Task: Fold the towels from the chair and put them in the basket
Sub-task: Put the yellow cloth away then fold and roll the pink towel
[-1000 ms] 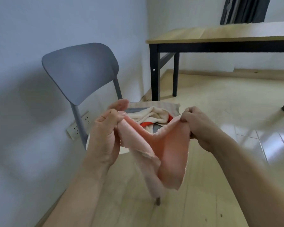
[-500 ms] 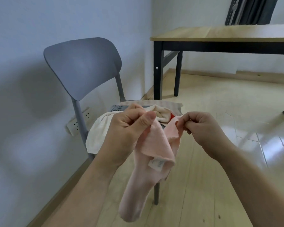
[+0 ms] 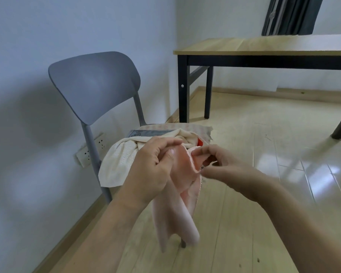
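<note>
Both hands hold the pink towel point(image 3: 182, 201) in front of the chair point(image 3: 95, 85): left hand point(image 3: 152, 166) curls round it, right hand point(image 3: 220, 164) pinches its edge; fingertips apparently hidden in folds

A pale pink towel point(image 3: 182, 196) hangs crumpled in mid-air in front of the grey chair point(image 3: 95, 83), its upper edge bunched. On the chair seat lies a heap of towels point(image 3: 124, 160), a cream one draping over the seat's edge.
</note>
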A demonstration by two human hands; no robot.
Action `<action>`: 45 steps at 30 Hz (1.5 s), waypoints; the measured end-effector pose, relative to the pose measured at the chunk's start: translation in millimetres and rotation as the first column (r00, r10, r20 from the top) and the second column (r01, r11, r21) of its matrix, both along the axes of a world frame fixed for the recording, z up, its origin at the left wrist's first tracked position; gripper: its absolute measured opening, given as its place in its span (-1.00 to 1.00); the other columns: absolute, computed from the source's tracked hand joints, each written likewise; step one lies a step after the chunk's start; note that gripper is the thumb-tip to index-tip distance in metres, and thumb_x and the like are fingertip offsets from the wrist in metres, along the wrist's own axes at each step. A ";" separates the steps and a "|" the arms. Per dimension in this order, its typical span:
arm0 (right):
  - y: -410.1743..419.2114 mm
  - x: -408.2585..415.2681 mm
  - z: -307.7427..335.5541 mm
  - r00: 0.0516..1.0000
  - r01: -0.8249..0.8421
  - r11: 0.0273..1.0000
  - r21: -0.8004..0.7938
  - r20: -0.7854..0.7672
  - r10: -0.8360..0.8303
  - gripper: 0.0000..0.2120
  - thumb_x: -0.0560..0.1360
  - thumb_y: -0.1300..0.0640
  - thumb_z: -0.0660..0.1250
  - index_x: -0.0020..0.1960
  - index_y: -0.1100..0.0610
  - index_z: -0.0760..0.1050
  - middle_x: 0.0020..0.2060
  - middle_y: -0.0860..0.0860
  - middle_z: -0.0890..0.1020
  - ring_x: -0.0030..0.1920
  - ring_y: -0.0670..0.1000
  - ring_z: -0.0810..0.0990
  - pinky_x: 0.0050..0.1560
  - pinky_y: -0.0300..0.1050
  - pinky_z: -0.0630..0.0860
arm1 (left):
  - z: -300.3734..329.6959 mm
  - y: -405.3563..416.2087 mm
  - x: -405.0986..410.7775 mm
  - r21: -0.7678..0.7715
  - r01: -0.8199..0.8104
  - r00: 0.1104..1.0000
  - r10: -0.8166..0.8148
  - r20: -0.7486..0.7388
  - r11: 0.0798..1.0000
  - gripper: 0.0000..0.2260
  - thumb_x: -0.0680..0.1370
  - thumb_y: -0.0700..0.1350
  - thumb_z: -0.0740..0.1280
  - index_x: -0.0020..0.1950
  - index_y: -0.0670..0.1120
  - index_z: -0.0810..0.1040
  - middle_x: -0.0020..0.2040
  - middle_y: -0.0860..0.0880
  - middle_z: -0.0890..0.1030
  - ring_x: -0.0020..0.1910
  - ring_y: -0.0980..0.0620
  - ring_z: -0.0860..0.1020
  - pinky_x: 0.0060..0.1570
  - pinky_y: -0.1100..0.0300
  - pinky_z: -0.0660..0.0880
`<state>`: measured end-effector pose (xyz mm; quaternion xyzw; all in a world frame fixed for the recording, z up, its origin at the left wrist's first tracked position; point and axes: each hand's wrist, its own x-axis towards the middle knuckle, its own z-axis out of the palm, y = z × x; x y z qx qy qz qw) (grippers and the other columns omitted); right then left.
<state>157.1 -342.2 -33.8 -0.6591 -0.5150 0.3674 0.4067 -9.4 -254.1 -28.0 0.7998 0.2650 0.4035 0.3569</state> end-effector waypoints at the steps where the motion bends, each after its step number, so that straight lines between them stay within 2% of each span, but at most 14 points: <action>1: 0.0 -0.6 -2.1 0.994 -0.013 1.000 -0.007 0.105 0.014 -0.61 0.38 0.03 0.45 0.17 -0.08 0.44 0.06 -0.20 0.44 0.04 -0.13 0.48 0.04 -0.19 0.49 | 0.1 -0.3 0.1 -0.043 -0.017 0.999 0.019 0.038 0.999 -0.70 0.58 -0.28 0.25 0.05 0.13 0.60 -0.03 0.21 0.63 0.01 0.31 0.55 0.04 0.47 0.43; 3: 1.6 -1.8 -8.3 0.950 0.007 0.999 0.033 0.311 -0.017 -0.37 0.24 -0.24 0.49 0.23 -0.09 0.38 0.06 -0.35 0.32 0.05 -0.25 0.37 0.10 -0.28 0.39 | 0.9 -0.4 0.2 -0.121 -0.016 0.995 0.028 0.093 0.992 -0.70 0.58 -0.29 0.24 0.02 0.11 0.61 -0.07 0.23 0.64 0.01 0.33 0.56 -0.03 0.50 0.43; 5: 2.8 -4.3 -13.1 0.917 0.036 0.994 0.101 0.393 -0.073 -0.20 0.12 -0.38 0.42 0.27 -0.10 0.34 0.09 -0.33 0.28 0.07 -0.24 0.32 0.19 -0.26 0.36 | 1.6 -1.1 0.2 -0.172 0.011 0.992 0.011 0.127 0.985 -0.73 0.58 -0.29 0.25 0.03 0.05 0.63 -0.09 0.21 0.66 0.01 0.31 0.58 -0.06 0.50 0.45; 11: 11.3 -11.4 -29.1 0.832 0.050 0.956 0.288 0.517 -0.200 -0.22 0.26 -0.26 0.46 0.37 -0.03 0.28 0.23 -0.26 0.21 0.30 -0.15 0.17 0.32 -0.24 0.22 | -1.0 -0.5 2.9 -0.206 0.021 0.990 0.008 0.140 0.978 -0.77 0.59 -0.25 0.26 0.05 0.02 0.65 -0.06 0.23 0.66 0.02 0.27 0.59 -0.01 0.42 0.50; 15: 17.5 -10.7 -39.5 0.740 0.082 0.918 0.388 0.593 -0.317 -0.37 0.40 -0.13 0.40 0.38 0.03 0.31 0.30 -0.14 0.27 0.28 -0.15 0.18 0.27 -0.31 0.14 | -2.8 1.2 3.3 -0.193 0.036 0.988 -0.006 0.152 0.981 -0.75 0.60 -0.25 0.24 0.05 0.03 0.65 -0.04 0.22 0.66 0.05 0.28 0.58 0.04 0.44 0.47; 17: 20.6 -8.2 -41.3 0.763 0.103 0.886 0.452 0.536 -0.361 -0.57 0.46 -0.06 0.35 0.28 0.05 0.43 0.20 -0.15 0.37 0.24 -0.13 0.30 0.24 -0.30 0.24 | -3.2 1.7 3.4 -0.183 0.062 0.987 -0.033 0.156 0.981 -0.75 0.60 -0.25 0.24 0.04 0.06 0.63 -0.03 0.23 0.66 0.06 0.28 0.57 0.04 0.46 0.44; 19: 24.2 -6.0 -40.4 0.839 0.128 0.855 0.502 0.405 -0.363 -0.77 0.51 0.00 0.31 0.12 0.07 0.54 0.04 -0.18 0.46 0.07 -0.17 0.43 0.12 -0.30 0.37 | -3.7 2.0 3.4 -0.173 0.089 0.986 -0.062 0.155 0.981 -0.76 0.60 -0.25 0.25 0.05 0.06 0.61 -0.07 0.24 0.66 0.02 0.28 0.58 0.01 0.47 0.42; 22: 27.1 -3.6 -35.7 0.909 0.159 0.847 0.506 0.259 -0.326 -0.90 0.55 0.16 0.31 -0.05 0.11 0.60 -0.11 -0.14 0.55 -0.11 -0.23 0.47 -0.09 -0.43 0.36 | -5.9 3.9 2.4 -0.151 0.108 0.989 -0.090 0.121 0.983 -0.77 0.59 -0.24 0.27 0.06 0.09 0.57 -0.23 0.17 0.57 -0.20 0.28 0.52 -0.13 0.46 0.42; 26: 25.7 7.5 -31.3 0.896 0.160 0.853 0.498 0.288 -0.336 -0.91 0.53 0.20 0.33 -0.09 0.19 0.60 -0.13 -0.02 0.60 -0.14 -0.18 0.49 -0.15 -0.47 0.35 | -10.9 10.1 0.7 -0.181 0.146 0.987 -0.131 0.091 0.973 -0.74 0.57 -0.23 0.32 0.09 0.14 0.54 -0.21 -0.01 0.46 -0.24 0.12 0.44 -0.18 0.37 0.43; 32: 19.9 15.0 -27.7 0.911 0.105 0.862 0.496 0.299 -0.283 -0.87 0.50 0.14 0.38 -0.10 0.22 0.59 -0.14 0.03 0.58 -0.20 -0.05 0.48 -0.15 -0.24 0.45 | -11.5 15.8 2.4 -0.264 0.100 0.975 -0.042 0.217 0.959 -0.84 0.57 -0.22 0.31 0.10 -0.02 0.56 -0.21 0.00 0.50 -0.22 0.12 0.48 -0.15 0.29 0.46; 37: 20.1 13.6 -32.3 0.900 0.085 0.878 0.470 0.342 -0.270 -0.94 0.53 0.18 0.33 -0.10 0.15 0.54 -0.15 0.03 0.56 -0.20 -0.05 0.48 -0.18 -0.31 0.41 | -11.4 17.0 0.7 -0.297 0.134 0.977 -0.076 0.201 0.945 -0.81 0.56 -0.24 0.33 0.11 -0.01 0.57 -0.22 -0.02 0.50 -0.21 0.10 0.49 -0.15 0.30 0.47; 39: 19.2 14.9 -30.5 0.888 0.135 0.848 0.513 0.316 -0.332 -0.94 0.54 0.26 0.30 -0.09 0.17 0.53 -0.17 0.05 0.57 -0.17 -0.10 0.50 -0.16 -0.37 0.39 | -9.7 15.5 -3.1 -0.310 0.210 0.975 -0.173 0.143 0.927 -0.81 0.54 -0.21 0.36 0.11 0.01 0.59 -0.22 0.00 0.53 -0.20 0.06 0.50 -0.15 0.30 0.46; 41: 18.0 15.3 -28.7 0.875 0.146 0.822 0.550 0.316 -0.367 -0.88 0.53 0.37 0.27 -0.08 0.21 0.53 -0.19 -0.03 0.55 -0.14 -0.23 0.50 -0.14 -0.46 0.38 | -7.0 11.7 -5.7 -0.315 0.275 0.957 -0.291 -0.002 0.908 -0.83 0.51 -0.15 0.38 0.07 0.02 0.61 -0.17 -0.03 0.59 -0.15 0.03 0.53 -0.10 0.28 0.48; 45: 17.0 13.0 -29.7 0.848 0.134 0.806 0.576 0.355 -0.394 -0.80 0.50 0.43 0.22 -0.09 0.17 0.52 -0.22 -0.16 0.50 -0.15 -0.29 0.49 -0.16 -0.50 0.37 | 0.1 -5.7 -1.8 -0.325 0.390 0.860 -0.467 -0.207 0.861 -0.96 0.49 -0.13 0.44 -0.13 -0.05 0.60 -0.27 0.05 0.53 -0.27 0.21 0.46 -0.22 0.37 0.41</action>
